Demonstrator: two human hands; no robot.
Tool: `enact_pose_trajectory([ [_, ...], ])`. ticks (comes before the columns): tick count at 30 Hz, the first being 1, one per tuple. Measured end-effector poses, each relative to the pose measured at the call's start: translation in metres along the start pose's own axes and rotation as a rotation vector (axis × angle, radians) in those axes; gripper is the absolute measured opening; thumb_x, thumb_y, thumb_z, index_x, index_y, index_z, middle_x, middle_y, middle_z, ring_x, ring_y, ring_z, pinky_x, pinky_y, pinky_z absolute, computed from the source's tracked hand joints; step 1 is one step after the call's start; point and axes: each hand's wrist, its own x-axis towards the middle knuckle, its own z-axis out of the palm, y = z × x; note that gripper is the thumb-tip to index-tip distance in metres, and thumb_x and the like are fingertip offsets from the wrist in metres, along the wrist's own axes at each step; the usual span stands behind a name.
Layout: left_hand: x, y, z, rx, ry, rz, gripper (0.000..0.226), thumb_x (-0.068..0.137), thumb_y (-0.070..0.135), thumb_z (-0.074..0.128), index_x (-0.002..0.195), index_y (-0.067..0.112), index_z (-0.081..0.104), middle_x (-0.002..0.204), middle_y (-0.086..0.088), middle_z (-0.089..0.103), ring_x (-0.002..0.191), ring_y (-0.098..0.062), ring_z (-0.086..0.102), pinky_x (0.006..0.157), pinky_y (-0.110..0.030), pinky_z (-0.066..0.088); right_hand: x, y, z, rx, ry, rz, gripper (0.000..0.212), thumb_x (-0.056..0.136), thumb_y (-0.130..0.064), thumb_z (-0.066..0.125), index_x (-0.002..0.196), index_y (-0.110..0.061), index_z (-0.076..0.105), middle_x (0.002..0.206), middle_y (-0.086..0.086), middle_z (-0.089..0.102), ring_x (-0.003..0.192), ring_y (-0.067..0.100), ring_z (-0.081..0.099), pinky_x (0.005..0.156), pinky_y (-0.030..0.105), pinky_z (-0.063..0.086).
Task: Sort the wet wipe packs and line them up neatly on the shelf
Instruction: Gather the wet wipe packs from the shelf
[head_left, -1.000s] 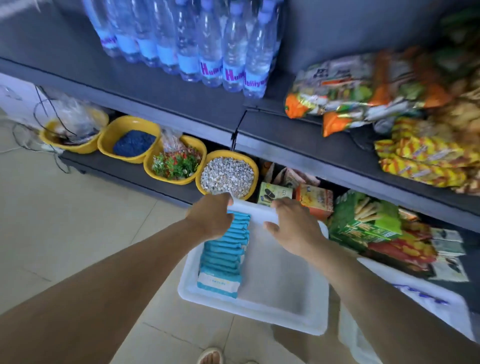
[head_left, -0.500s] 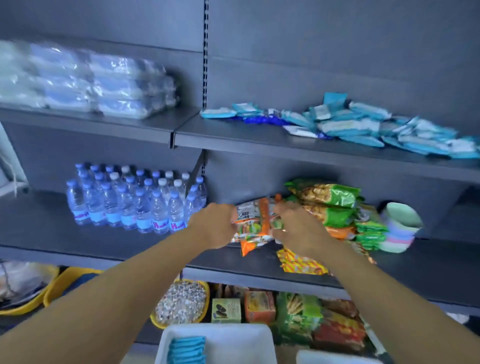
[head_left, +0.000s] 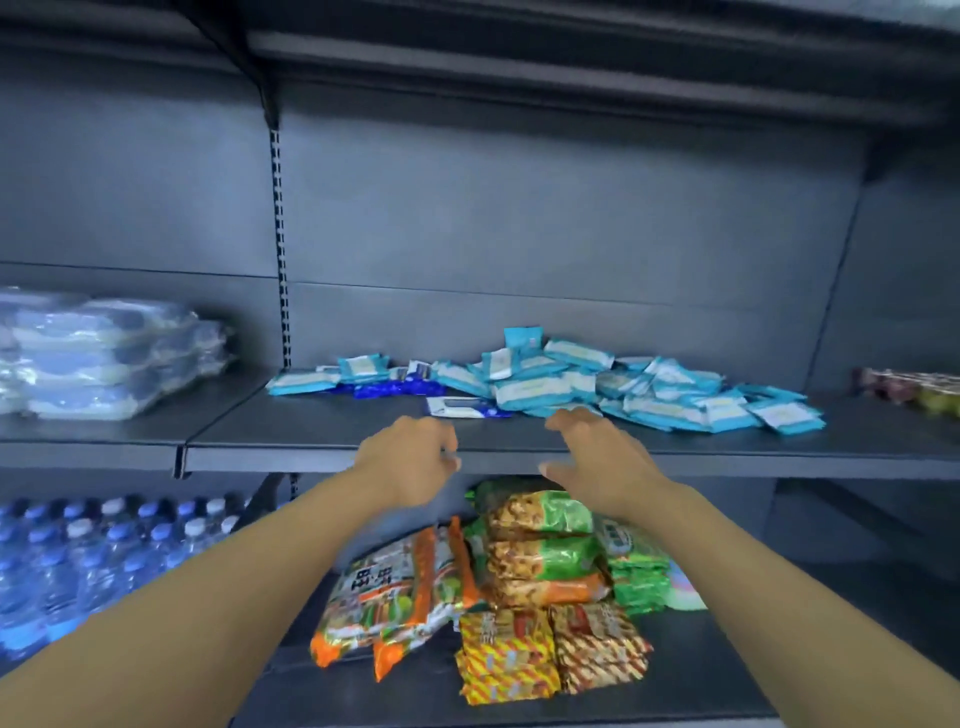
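Note:
A loose heap of light-blue wet wipe packs (head_left: 571, 387) lies across the dark shelf (head_left: 322, 431) at chest height. A few dark-blue packs (head_left: 387, 388) lie mixed in at the left, and one white-and-blue pack (head_left: 462, 407) lies nearest the front. My left hand (head_left: 410, 457) hovers at the shelf's front edge, fingers loosely curled, holding nothing. To its right, my right hand (head_left: 597, 457) reaches toward the heap with fingers spread, just short of the nearest packs.
Clear-wrapped bundles (head_left: 104, 353) sit on the same shelf level at the left. Below are water bottles (head_left: 78, 561) and stacked snack bags (head_left: 509, 582). Some jars or cans (head_left: 909, 389) stand at the far right. A shelf upright (head_left: 280, 249) runs behind.
My view has risen from the floor bin to the wipe shelf. Both hands left the bin's rim, rose past the snack shelf and now hover empty before the heap.

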Motion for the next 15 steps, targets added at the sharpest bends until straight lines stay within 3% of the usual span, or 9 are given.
enact_pose_trajectory([
  [7, 0.059, 0.048, 0.018, 0.032, 0.005, -0.058, 0.019, 0.092, 0.036, 0.05, 0.108, 0.028, 0.056, 0.122, 0.002, 0.059, 0.108, -0.023, 0.055, 0.088, -0.036, 0.046, 0.046, 0.082, -0.017, -0.038, 0.032, -0.018, 0.049, 0.091, -0.034, 0.058, 0.132, -0.016, 0.041, 0.133, 0.006, 0.046, 0.118, 0.027, 0.049, 0.088, 0.037, 0.046],
  [15, 0.111, 0.052, 0.037, 0.065, -0.019, -0.094, 0.022, 0.093, 0.037, 0.05, 0.112, 0.027, 0.054, 0.119, 0.003, 0.062, 0.107, -0.019, 0.055, 0.082, -0.034, 0.046, 0.092, 0.125, 0.001, -0.022, 0.0, -0.005, 0.045, 0.092, -0.03, 0.056, 0.131, -0.014, 0.042, 0.135, 0.007, 0.044, 0.119, 0.027, 0.048, 0.091, 0.037, 0.046],
])
